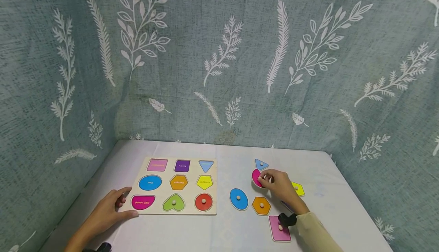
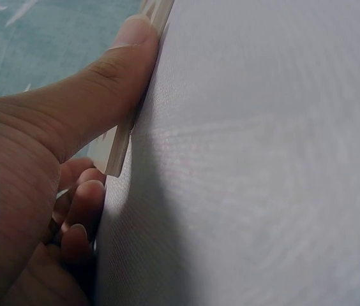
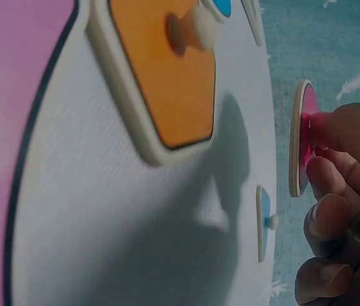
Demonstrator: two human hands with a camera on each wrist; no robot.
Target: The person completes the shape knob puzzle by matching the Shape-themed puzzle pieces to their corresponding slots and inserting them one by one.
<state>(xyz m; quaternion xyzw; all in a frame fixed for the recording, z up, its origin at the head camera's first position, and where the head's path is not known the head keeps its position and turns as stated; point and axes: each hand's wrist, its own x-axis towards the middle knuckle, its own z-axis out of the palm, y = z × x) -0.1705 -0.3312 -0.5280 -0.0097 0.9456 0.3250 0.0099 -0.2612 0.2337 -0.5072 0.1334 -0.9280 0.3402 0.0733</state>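
Observation:
A wooden shape puzzle board [image 1: 157, 191] lies flat at the left of the table. My left hand [image 1: 108, 208] holds its near left corner, thumb [image 2: 113, 70] along the front edge and the other fingers curled by the left side. My right hand [image 1: 282, 187] pinches the knob of a pink half-round puzzle piece [image 1: 256, 177]. This piece is tilted up off the table in the right wrist view. The board's half-round slot [image 1: 143, 202] is at its near left. A green heart [image 1: 173, 202] and a red circle [image 1: 204, 202] with knobs sit in the board.
Loose knobbed pieces lie right of the board: a blue triangle [image 1: 261, 164], blue oval [image 1: 238, 199], orange hexagon [image 1: 261, 206], yellow pentagon [image 1: 298, 188] and pink rectangle [image 1: 279, 233]. A dark piece is mostly hidden under the right wrist. Patterned curtain [image 1: 219, 61] encloses the table.

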